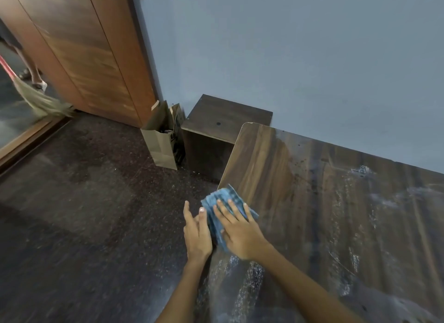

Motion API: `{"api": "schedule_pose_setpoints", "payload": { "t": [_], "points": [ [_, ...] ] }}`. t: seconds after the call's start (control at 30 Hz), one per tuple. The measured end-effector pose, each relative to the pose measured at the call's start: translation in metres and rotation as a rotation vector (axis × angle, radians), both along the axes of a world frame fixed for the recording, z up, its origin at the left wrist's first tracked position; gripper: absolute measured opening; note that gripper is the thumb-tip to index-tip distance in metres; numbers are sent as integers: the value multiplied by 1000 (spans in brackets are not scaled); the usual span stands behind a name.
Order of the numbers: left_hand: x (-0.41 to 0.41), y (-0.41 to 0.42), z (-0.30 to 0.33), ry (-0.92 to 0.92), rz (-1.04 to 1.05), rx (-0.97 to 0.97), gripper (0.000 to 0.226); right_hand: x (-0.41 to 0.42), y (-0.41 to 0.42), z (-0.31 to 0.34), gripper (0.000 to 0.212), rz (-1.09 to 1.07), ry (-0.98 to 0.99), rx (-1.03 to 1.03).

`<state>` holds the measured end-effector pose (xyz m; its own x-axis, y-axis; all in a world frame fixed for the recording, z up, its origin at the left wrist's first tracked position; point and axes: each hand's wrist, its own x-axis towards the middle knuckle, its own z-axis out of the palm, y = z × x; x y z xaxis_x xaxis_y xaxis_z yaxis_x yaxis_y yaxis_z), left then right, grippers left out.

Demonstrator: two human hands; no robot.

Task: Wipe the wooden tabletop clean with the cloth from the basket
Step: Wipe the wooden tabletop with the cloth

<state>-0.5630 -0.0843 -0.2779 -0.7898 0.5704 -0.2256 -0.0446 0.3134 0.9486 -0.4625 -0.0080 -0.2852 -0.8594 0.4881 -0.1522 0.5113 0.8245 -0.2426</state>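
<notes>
- We are mid-wipe, at the tabletop's left edge; our left hand waits just off that edge beside the cloth, fingers straight and relaxed, perhaps cupped for crumbs.
- The blue cloth lies bunched on the edge, partly overhanging, its long axis running away from us along the edge.
- Our right hand presses it flat, fingers spread.
- Next, we judge, strokes must cover the wooden tabletop rightward, where white streaks remain.

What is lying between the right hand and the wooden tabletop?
In the head view, the blue cloth lies under the right hand, on the left edge of the wooden tabletop.
</notes>
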Motion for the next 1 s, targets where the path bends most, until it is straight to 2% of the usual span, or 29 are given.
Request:
{"api": "schedule_pose_setpoints", "payload": {
  "t": [0.07,0.17,0.27,0.4,0.53,0.6,0.67,0.73,0.8,0.87,1.0],
  "points": [
    [1,-2,2,-26,-22,6,54,21,11,0,61,-15,-40,-2],
    [2,-7,3,-67,-37,-7,57,19,52,8,58,-276,-118,48],
    [4,-11,0,-76,-50,-42,60,-17,73,21,63,-423,-242,-95],
    [7,-14,1,-72,-71,-71,57,-40,25,19,67,-192,-178,-63],
    [9,-22,9,-75,-69,-75,55,5,-11,9,61,93,-68,-60],
    [10,-26,10,-77,-102,-76,57,22,11,8,69,61,-99,-14],
    [9,-27,7,-98,-109,-75,58,27,49,10,70,-122,-165,19],
    [7,-28,5,-119,-102,-74,60,18,75,20,59,-320,-263,-66],
    [7,-28,2,-117,-97,-78,67,0,73,25,63,-402,-303,-149],
    [9,-29,0,-105,-86,-72,69,-13,48,26,64,-364,-274,-152],
    [7,-27,-3,-88,-44,-68,70,0,-26,18,68,-10,-113,-106]
  ]
}}
